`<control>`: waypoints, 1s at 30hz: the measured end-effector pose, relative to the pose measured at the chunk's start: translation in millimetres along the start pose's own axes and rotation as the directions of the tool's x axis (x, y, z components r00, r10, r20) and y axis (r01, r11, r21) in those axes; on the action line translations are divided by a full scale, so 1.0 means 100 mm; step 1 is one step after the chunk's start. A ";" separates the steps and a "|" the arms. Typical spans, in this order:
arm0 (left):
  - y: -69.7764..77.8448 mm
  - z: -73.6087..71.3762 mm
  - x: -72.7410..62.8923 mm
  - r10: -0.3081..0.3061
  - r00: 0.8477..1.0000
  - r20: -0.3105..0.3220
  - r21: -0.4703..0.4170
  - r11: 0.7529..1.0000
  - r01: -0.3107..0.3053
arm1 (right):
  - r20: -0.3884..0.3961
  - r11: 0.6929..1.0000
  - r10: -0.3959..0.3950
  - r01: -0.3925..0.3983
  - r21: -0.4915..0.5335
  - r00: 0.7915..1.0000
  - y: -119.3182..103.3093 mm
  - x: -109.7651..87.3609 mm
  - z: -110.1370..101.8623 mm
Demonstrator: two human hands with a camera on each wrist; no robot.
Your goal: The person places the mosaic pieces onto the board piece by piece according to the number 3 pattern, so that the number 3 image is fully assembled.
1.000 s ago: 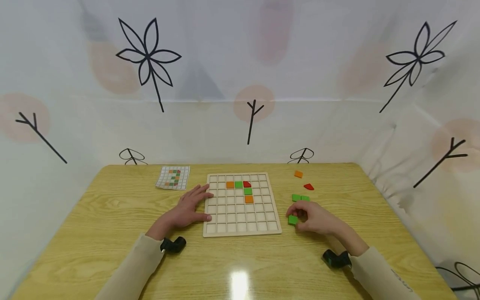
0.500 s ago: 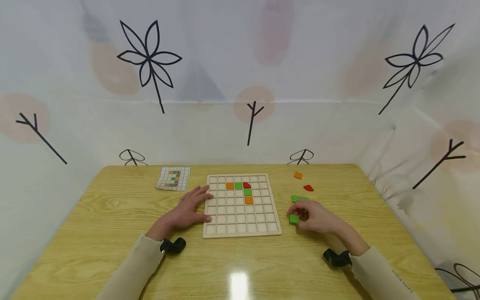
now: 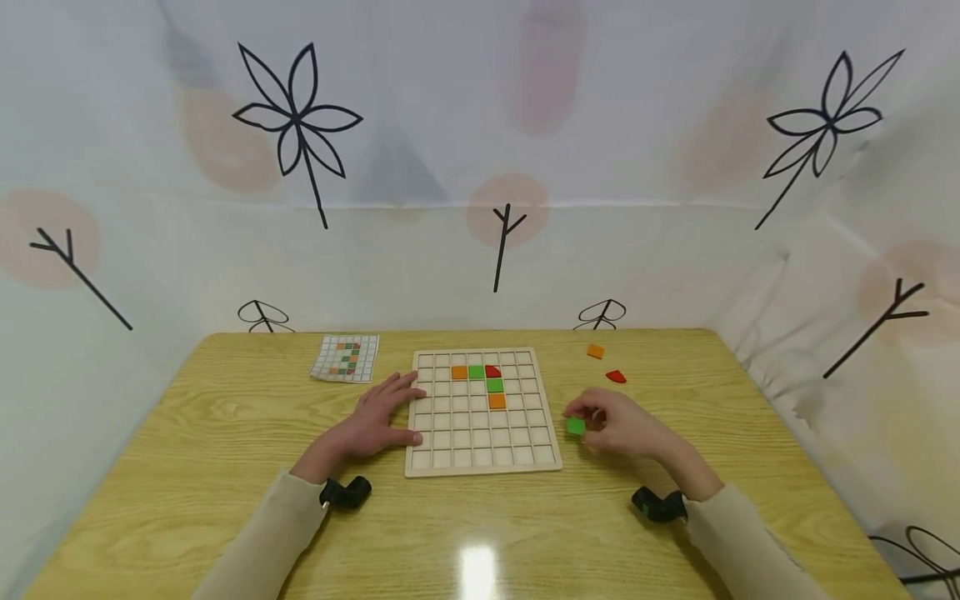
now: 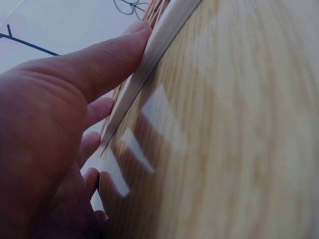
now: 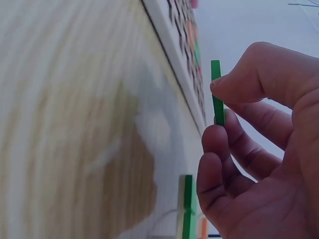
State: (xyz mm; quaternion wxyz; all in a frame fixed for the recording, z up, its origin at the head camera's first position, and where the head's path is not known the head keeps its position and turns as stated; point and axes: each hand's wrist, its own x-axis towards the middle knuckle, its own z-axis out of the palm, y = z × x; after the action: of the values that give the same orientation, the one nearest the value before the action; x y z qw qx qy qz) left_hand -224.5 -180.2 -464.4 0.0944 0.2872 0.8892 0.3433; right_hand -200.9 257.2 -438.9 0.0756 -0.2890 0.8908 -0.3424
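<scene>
A pale wooden grid board (image 3: 453, 457) lies on the table. Set in its cells are two orange square tiles (image 3: 497, 401), two green square tiles (image 3: 495, 386) and a red quarter-round tile (image 3: 492, 372). With thumb and fingers spread, my left hand (image 3: 372, 421) rests on the board's left edge; in the left wrist view the thumb (image 4: 107, 62) touches the rim. My right hand (image 3: 626, 425) pinches a green square tile (image 3: 575, 427) just right of the board. The right wrist view has this tile (image 5: 217, 94) edge-on between thumb and fingers, raised off the table.
An orange tile (image 3: 595, 352) and a red quarter-round tile (image 3: 616, 377) lie beyond my right hand. Green tiles (image 5: 188, 199) lie on the table in the right wrist view, hidden in the head view. A patterned card (image 3: 346, 359) lies at the back left.
My right hand has lifted the green tile and moved left with it toward the board, now covering the other loose green tiles in the head view. The left hand stays in place.
</scene>
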 end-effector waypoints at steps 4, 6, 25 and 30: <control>0.01 0.00 0.00 0.004 1.000 -0.002 -0.002 1.000 -0.004 | -0.005 1.000 0.002 -0.002 -0.005 1.000 -0.06 0.10 0.01; 0.01 -0.01 -0.01 0.006 1.000 -0.004 0.002 1.000 -0.006 | -0.006 1.000 0.009 -0.009 -0.015 1.000 -0.09 0.16 0.03; 0.01 0.00 -0.01 0.016 1.000 -0.002 -0.003 1.000 -0.016 | -0.020 0.999 -0.014 0.015 0.030 1.000 -0.24 0.70 0.29; -0.01 0.00 -0.01 0.015 1.000 -0.001 -0.007 1.000 -0.015 | -0.018 0.998 -0.028 0.029 0.054 0.999 -0.25 0.83 0.35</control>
State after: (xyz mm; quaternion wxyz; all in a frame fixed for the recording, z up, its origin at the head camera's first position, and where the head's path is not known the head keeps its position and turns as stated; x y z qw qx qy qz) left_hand -224.3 -180.9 -465.4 0.0923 0.2935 0.8858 0.3474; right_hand -245.7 175.4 -443.6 0.0709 -0.2967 0.8776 -0.3698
